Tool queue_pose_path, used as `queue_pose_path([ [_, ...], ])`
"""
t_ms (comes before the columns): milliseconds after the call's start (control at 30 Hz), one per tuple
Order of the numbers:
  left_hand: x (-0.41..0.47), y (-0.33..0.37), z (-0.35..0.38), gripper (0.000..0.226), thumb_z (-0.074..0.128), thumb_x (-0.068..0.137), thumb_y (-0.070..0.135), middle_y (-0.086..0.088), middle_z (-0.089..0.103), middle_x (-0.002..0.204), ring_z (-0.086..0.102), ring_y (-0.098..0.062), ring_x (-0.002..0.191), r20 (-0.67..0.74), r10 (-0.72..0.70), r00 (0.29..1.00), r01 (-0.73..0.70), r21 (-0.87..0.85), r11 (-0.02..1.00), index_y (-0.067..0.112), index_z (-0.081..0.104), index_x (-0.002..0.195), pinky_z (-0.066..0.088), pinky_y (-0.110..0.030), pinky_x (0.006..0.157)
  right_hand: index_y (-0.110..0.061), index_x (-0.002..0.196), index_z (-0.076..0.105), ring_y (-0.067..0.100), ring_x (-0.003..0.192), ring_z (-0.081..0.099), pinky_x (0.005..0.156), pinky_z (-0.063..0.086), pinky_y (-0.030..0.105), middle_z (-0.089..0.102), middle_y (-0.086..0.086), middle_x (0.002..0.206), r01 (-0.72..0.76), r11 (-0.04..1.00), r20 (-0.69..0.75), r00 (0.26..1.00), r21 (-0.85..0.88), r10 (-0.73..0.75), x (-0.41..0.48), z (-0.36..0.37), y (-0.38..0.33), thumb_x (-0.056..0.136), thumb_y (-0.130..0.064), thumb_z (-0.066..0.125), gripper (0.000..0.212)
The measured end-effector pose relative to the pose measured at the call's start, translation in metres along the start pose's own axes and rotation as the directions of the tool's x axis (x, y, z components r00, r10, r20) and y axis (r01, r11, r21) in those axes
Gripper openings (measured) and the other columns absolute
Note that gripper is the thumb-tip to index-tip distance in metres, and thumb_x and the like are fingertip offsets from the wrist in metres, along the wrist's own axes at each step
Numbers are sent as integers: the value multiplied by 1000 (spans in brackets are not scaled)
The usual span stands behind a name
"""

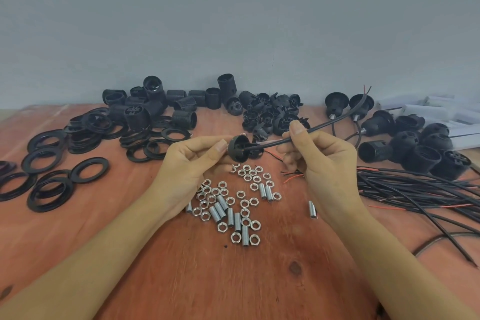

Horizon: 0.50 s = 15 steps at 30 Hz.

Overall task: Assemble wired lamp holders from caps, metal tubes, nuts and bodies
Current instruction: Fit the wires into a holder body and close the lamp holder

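Over the wooden tabletop (181, 280), the right hand (322, 161) pinches a black wire (324, 122) in curled fingers, the wire slanting toward two o'clock. At its nine o'clock, the left hand (192, 161) grips a black cap (237, 149) at the wire's end with its fingers. Nuts (236, 238) and metal tubes (245, 235) lie at six o'clock.

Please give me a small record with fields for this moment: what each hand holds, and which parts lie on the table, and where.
Left hand: holds a black cap between thumb and fingers
Right hand: pinches a black wire, whose end meets the cap
Surface: wooden table
Centre, below the hands: loose nuts and metal tubes
Left side: black rings
Back: threaded black bodies
Right side: wire bundle
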<state>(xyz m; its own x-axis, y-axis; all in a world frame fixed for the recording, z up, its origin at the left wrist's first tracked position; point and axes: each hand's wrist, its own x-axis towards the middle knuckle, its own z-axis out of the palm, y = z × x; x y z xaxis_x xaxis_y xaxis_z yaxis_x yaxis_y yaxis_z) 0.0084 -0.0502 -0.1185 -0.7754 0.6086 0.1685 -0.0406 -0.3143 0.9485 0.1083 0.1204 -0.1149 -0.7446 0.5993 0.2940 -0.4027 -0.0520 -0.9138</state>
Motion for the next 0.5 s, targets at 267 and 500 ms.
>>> queue_pose_path([
  [267,-3,4,1,17,71,71,21,-15,73,75,71,-18,63,95,-111,989,101,98,990,13,79,84,55,-20,54,-16,81,75,0,56,58,59,48,16,72,-5,67,172,951,143,980,-257,-138,-4,1,3,87,-34,61,24],
  [500,-8,8,0,29,72,81,18,-16,73,77,70,-20,60,349,-316,882,265,187,946,18,74,110,54,-21,52,0,78,74,-2,50,48,56,38,10,59,-11,55,72,967,345,938,-245,17,-5,1,3,95,-15,58,27],
])
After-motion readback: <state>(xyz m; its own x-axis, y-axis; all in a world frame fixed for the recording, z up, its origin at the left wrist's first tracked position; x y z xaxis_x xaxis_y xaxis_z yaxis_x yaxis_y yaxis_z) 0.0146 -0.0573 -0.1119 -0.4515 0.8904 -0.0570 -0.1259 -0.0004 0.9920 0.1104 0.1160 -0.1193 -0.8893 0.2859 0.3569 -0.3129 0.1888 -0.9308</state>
